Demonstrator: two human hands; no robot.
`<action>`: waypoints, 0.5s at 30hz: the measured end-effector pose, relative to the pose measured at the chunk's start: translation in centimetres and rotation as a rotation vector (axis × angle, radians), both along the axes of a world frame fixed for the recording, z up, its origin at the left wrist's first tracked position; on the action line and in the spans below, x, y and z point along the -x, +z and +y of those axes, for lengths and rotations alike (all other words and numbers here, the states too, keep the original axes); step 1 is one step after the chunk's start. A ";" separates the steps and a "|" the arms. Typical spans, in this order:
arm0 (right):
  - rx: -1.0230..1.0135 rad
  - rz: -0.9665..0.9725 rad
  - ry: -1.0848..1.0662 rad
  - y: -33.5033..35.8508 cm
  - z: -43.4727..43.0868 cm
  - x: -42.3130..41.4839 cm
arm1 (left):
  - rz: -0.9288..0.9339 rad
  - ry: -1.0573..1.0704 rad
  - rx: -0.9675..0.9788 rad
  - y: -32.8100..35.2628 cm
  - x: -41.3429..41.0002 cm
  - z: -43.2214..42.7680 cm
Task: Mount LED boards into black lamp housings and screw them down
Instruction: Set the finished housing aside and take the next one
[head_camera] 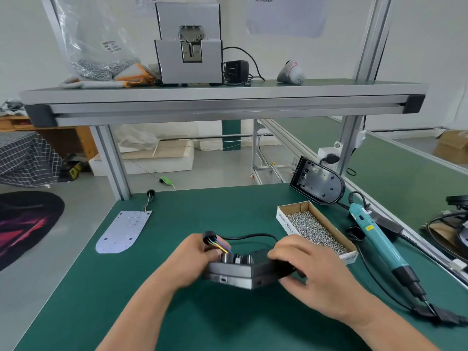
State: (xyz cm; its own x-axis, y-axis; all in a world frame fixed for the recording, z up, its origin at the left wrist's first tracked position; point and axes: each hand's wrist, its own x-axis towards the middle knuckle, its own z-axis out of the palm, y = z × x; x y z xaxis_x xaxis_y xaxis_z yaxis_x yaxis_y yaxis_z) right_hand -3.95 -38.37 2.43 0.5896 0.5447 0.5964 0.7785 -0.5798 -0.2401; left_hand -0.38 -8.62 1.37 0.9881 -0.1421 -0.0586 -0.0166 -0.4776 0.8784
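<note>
A black lamp housing (238, 273) is held just above the green mat, its near edge facing me. My left hand (192, 262) grips its left side, and my right hand (314, 277) curls round its right end. Coloured wires (221, 244) and a black cable (253, 236) with a round grommet rise from the housing between the hands. A white LED board (124, 230) with its own wires lies flat at the left of the mat. A second black housing (316, 182) leans open-side up at the back right.
A cardboard box of silver screws (315, 228) sits right of my hands. A teal electric screwdriver (379, 239) lies beyond it, cord trailing to the table's right edge. A screw feeder machine (188, 44) stands on the upper shelf (228, 97).
</note>
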 end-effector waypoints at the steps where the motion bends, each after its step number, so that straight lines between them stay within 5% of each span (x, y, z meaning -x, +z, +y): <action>1: 0.078 -0.006 -0.011 -0.1 0.1 0.1 | 0.014 -0.050 0.030 0.1 0.1 0.2; 6: 0.413 0.107 -0.085 -1.0 0.7 -0.2 | 0.142 -0.062 0.294 0.7 0.0 0.5; 12: 0.471 0.188 -0.089 -1.0 0.1 -0.4 | 0.251 -0.123 0.669 1.2 0.2 0.6; 15: 0.409 0.246 -0.086 -1.0 0.0 -0.5 | 0.189 -0.132 0.633 1.3 0.5 0.1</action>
State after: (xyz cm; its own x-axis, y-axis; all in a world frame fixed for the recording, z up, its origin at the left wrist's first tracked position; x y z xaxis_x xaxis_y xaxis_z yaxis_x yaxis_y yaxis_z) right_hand -3.50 -38.34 1.43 0.7396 0.6483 0.1807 0.6722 -0.7250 -0.1500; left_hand -0.84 -8.56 2.69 0.9409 -0.3252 -0.0945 0.1420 0.1256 0.9819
